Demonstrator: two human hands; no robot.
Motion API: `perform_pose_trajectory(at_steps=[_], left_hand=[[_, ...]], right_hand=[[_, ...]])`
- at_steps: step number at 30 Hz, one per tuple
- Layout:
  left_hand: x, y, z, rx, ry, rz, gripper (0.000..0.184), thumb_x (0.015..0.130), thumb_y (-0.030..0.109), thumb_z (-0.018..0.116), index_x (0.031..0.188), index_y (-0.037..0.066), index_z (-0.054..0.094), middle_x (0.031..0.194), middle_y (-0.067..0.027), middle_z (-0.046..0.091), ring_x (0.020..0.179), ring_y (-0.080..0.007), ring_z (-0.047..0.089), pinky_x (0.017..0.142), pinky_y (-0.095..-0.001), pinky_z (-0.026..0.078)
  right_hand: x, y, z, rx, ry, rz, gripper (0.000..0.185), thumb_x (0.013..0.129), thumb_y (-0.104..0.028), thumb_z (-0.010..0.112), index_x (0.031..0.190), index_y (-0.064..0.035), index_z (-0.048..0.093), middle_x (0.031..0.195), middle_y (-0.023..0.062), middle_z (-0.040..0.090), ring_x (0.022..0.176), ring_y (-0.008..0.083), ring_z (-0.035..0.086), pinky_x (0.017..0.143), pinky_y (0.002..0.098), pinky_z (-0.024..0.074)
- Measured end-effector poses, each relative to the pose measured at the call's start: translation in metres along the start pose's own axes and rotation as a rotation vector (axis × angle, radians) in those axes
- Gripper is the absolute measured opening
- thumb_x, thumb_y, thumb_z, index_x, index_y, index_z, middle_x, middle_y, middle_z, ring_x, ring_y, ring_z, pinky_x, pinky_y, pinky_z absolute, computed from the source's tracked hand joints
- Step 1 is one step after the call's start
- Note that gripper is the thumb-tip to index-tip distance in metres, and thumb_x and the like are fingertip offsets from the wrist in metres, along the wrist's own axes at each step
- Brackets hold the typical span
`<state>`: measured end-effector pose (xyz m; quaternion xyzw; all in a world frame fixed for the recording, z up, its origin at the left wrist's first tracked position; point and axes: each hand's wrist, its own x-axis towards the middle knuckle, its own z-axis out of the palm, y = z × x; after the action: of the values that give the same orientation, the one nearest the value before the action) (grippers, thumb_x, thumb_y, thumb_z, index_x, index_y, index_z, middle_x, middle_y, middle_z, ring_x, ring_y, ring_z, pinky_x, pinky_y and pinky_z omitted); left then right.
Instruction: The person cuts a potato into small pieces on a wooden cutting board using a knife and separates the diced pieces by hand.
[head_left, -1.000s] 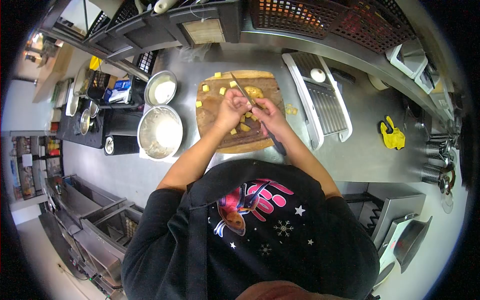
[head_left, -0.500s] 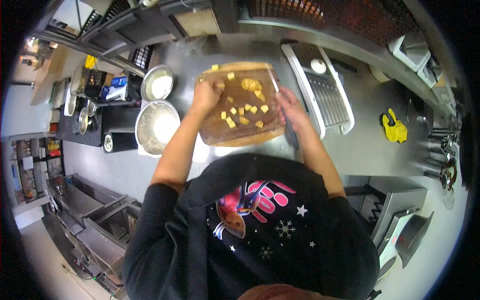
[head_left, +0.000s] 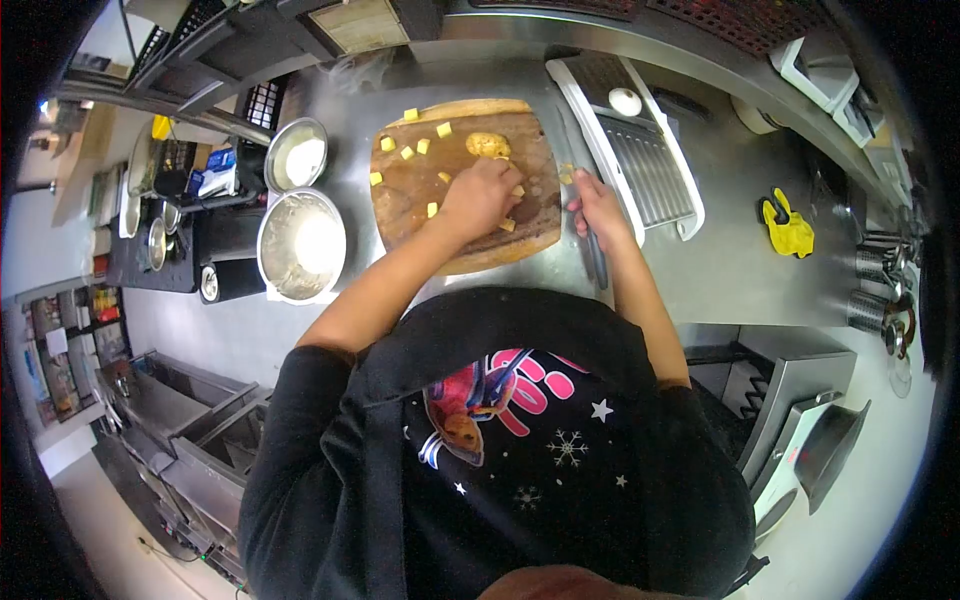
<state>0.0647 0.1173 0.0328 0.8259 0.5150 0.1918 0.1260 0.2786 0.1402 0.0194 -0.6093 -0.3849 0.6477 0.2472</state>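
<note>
On the wooden cutting board (head_left: 395, 225) my left hand (head_left: 480, 195) reaches down with its fingers drawn together around potato cubes (head_left: 518, 191), partly hidden beneath it. A larger piece of potato (head_left: 487, 145) lies just beyond the fingers. More loose potato cubes (head_left: 422, 146) are scattered over the left and far side of the board. Just off the board's right edge, my right hand (head_left: 598, 208) is closed on a knife (head_left: 597, 262). Its dark handle points back toward me; the blade is hard to make out. A small yellowish bit shows by the right fingertips.
Two metal bowls, a far one (head_left: 297, 155) and a near one (head_left: 301, 245), stand left of the board. A white-framed mandoline slicer (head_left: 650, 170) lies close on the right. Farther right are a yellow-and-black cloth or glove (head_left: 790, 230) and metal utensil holders (head_left: 868, 310).
My left hand has moved from the board's left side to the cubes at its centre right. Several cubes now sit on the left side. My right hand has shifted slightly away from the board.
</note>
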Motion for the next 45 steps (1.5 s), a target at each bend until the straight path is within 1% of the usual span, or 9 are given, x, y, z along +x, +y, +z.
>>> perform_pose_trajectory(at_steps=[4, 7, 12, 16, 18, 21, 24, 30, 45], left_hand=[[0.013, -0.004, 0.01, 0.184, -0.235, -0.006, 0.028, 0.07, 0.017, 0.066, 0.095, 0.007, 0.06, 0.089, -0.0148, 0.06, 0.086, -0.0323, 0.057, 0.076, -0.0404, 0.048], [0.008, -0.001, 0.002, -0.048, -0.097, -0.083, 0.026, 0.073, 0.012, 0.066, 0.097, 0.004, 0.059, 0.091, -0.0123, 0.063, 0.087, -0.0266, 0.06, 0.074, -0.0361, 0.049], [-0.003, -0.002, -0.009, -1.341, -0.092, -0.612, 0.026, 0.082, -0.002, 0.054, 0.108, 0.003, 0.055, 0.099, -0.0087, 0.061, 0.09, -0.0178, 0.061, 0.078, -0.0286, 0.051], [-0.013, -0.01, -0.01, -1.831, -0.044, -0.577, 0.029, 0.087, -0.004, 0.049, 0.114, 0.002, 0.052, 0.106, -0.0114, 0.059, 0.09, -0.0187, 0.061, 0.083, -0.0286, 0.05], [-0.014, -0.011, -0.013, -1.915, -0.015, -0.607, 0.028, 0.087, -0.002, 0.05, 0.115, 0.001, 0.052, 0.106, -0.0115, 0.06, 0.09, -0.0188, 0.061, 0.082, -0.0289, 0.051], [-0.013, -0.008, -0.013, -1.917, 0.043, -0.624, 0.026, 0.088, 0.001, 0.051, 0.114, 0.0, 0.052, 0.103, -0.0118, 0.061, 0.089, -0.0192, 0.061, 0.081, -0.0296, 0.051], [-0.011, -0.015, -0.001, -1.93, 0.094, -0.549, 0.025, 0.088, 0.002, 0.05, 0.114, -0.001, 0.051, 0.099, -0.0126, 0.061, 0.088, -0.0207, 0.061, 0.079, -0.0316, 0.052], [-0.004, 0.008, -0.021, -1.981, 0.152, -0.61, 0.028, 0.087, -0.003, 0.049, 0.114, -0.003, 0.051, 0.092, -0.0131, 0.062, 0.087, -0.0232, 0.062, 0.076, -0.0341, 0.053], [-0.001, 0.022, -0.024, -1.989, 0.329, -0.72, 0.027, 0.086, -0.007, 0.045, 0.111, -0.003, 0.052, 0.097, -0.0161, 0.061, 0.094, -0.027, 0.061, 0.081, -0.038, 0.053]], right_hand=[[-0.003, -0.004, 0.006, -0.052, 0.02, -0.074, 0.058, 0.091, -0.044, 0.047, 0.137, -0.0111, 0.035, 0.069, 0.0038, 0.048, 0.038, 0.0084, 0.038, 0.035, 0.0241, 0.0328], [-0.009, -0.008, 0.011, -0.1, 0.068, -0.113, 0.053, 0.091, -0.041, 0.049, 0.135, -0.013, 0.039, 0.067, 0.0022, 0.045, 0.037, 0.0075, 0.037, 0.035, 0.023, 0.0321], [-0.014, -0.008, 0.009, -0.085, 0.058, -0.213, 0.053, 0.091, -0.038, 0.05, 0.136, -0.015, 0.038, 0.067, 0.0022, 0.047, 0.038, 0.0074, 0.038, 0.035, 0.0229, 0.0327], [-0.015, -0.013, 0.017, -0.191, 0.103, -0.158, 0.055, 0.09, -0.038, 0.051, 0.137, -0.013, 0.036, 0.068, 0.0035, 0.051, 0.039, 0.0075, 0.04, 0.036, 0.0229, 0.0342], [-0.01, -0.006, 0.021, -0.339, 0.198, -0.269, 0.059, 0.087, -0.036, 0.056, 0.135, -0.0061, 0.038, 0.093, 0.0129, 0.058, 0.071, 0.0159, 0.055, 0.062, 0.0279, 0.0431], [-0.018, -0.01, 0.026, -0.306, 0.11, -0.401, 0.062, 0.084, -0.032, 0.061, 0.132, 0.0005, 0.039, 0.116, 0.0201, 0.057, 0.102, 0.0225, 0.057, 0.085, 0.0316, 0.0438], [-0.048, -0.032, 0.038, -0.213, -0.105, -0.435, 0.063, 0.082, -0.028, 0.066, 0.132, -0.0009, 0.04, 0.12, 0.016, 0.056, 0.104, 0.0184, 0.055, 0.088, 0.0284, 0.0428], [-0.066, -0.048, 0.058, -0.168, -0.218, -0.476, 0.067, 0.08, -0.023, 0.068, 0.135, -0.0023, 0.036, 0.098, 0.0037, 0.059, 0.083, 0.0079, 0.055, 0.074, 0.0224, 0.0451], [-0.048, -0.038, 0.063, -0.217, -0.153, -0.625, 0.073, 0.077, -0.027, 0.072, 0.134, -0.0012, 0.035, 0.102, 0.0098, 0.061, 0.087, 0.015, 0.058, 0.079, 0.027, 0.0457]])
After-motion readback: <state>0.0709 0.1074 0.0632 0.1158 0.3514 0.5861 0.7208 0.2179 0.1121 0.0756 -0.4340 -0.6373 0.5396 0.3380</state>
